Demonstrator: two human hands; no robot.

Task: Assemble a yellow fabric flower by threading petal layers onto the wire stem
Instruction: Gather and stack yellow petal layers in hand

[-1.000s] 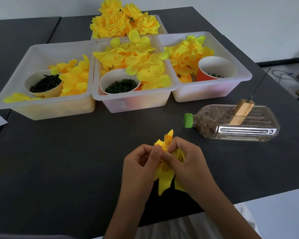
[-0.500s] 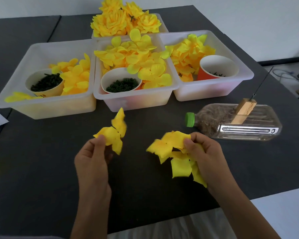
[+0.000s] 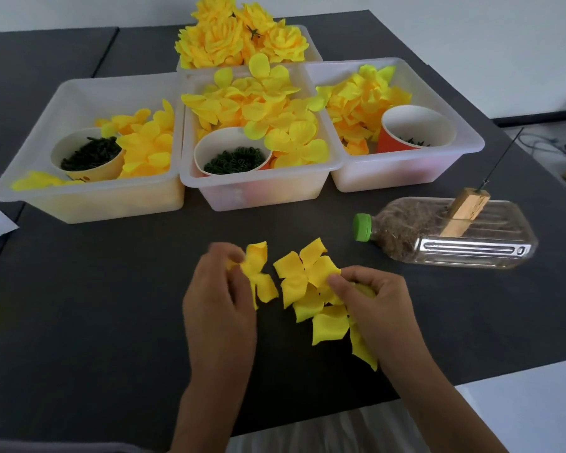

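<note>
left hand (image 3: 219, 308): bare, no ring or glove
right hand (image 3: 378, 310): bare, no ring or glove
forearms: bare, no sleeves
garment, bottom centre: pale fabric (image 3: 324, 433)

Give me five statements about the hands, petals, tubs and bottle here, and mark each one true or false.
1. Each hand holds yellow petals. True: the left hand pinches one petal layer, and the right hand grips a bunch of layers.
2. The bottle stands upright. False: it lies on its side, green cap toward the hands.
3. A wooden block with a wire sits on the bottle. True.
4. The middle tub holds a cup of dark green pieces. True.
5. The finished flowers lie in front of the tubs. False: they are piled behind them, at the far side of the table.
</note>
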